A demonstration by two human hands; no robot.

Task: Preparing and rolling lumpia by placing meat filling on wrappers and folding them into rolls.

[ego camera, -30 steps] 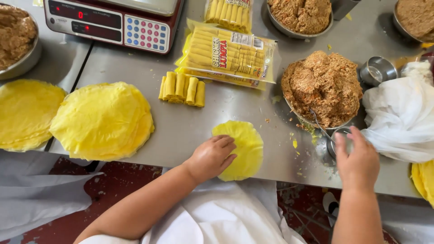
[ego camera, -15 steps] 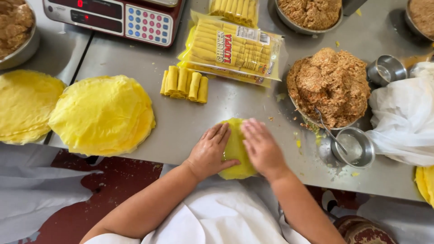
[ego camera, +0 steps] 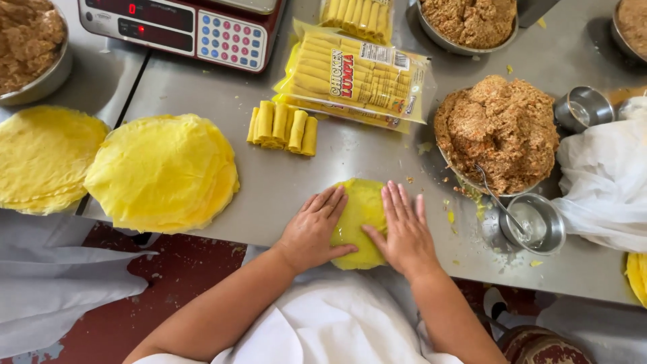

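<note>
A round yellow wrapper (ego camera: 358,214) lies at the near edge of the steel table (ego camera: 202,94), partly folded. My left hand (ego camera: 313,229) rests flat on its left side and my right hand (ego camera: 403,229) presses flat on its right side, fingers pointing away from me. Neither hand grips anything. Just beyond, several finished yellow rolls (ego camera: 283,127) lie in a row. A metal bowl heaped with brown minced filling (ego camera: 499,131) stands to the right, with a spoon (ego camera: 497,201) leaning from it.
Two stacks of yellow wrappers (ego camera: 165,172) (ego camera: 40,158) lie to the left. Clear packets of rolls (ego camera: 357,71) and a red-and-white scale (ego camera: 182,27) stand at the back. Small metal cups (ego camera: 536,226) (ego camera: 581,108), more filling bowls (ego camera: 30,47) (ego camera: 468,20) and white cloth (ego camera: 603,182) sit around.
My right hand has come back from the small cup by the filling bowl and now lies on the wrapper. The wrapper has been folded narrower between both hands.
</note>
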